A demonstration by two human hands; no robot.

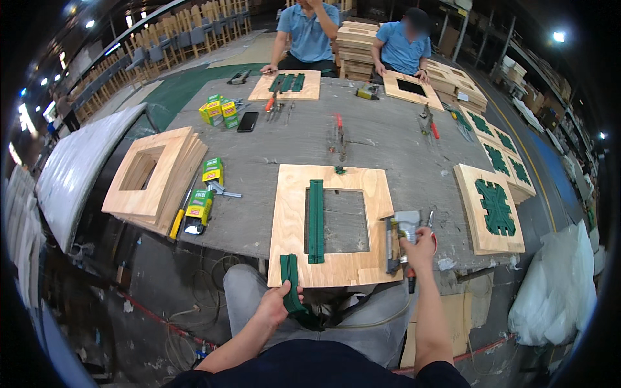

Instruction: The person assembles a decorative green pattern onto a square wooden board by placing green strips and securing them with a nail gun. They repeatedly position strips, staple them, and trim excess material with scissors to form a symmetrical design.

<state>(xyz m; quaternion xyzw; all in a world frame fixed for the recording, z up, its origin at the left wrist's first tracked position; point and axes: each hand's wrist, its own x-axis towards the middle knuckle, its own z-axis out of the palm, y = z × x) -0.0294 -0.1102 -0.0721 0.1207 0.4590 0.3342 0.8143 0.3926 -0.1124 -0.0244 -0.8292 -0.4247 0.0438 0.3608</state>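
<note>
In front of me a plywood frame [378,223] with a square opening lies on the table, its near edge at my lap. One green webbing strip [315,223] runs along the left side of the opening, from far edge to near edge. My left hand [275,304] is closed on a green webbing strap [289,271], whose upper end rests on the frame's near left corner and whose rest hangs to my lap. At the frame's right edge, my right hand [422,249] grips a staple gun [404,226]. Scissors [432,227] lie just beyond that hand.
Bare frames [139,174] are stacked at left, near staple boxes [199,205] and a yellow-handled tool [178,220]. Frames with woven green webbing [495,207] stand at right. Pliers [337,132] and a phone [247,121] lie farther off. Two people in blue shirts [307,29] sit across.
</note>
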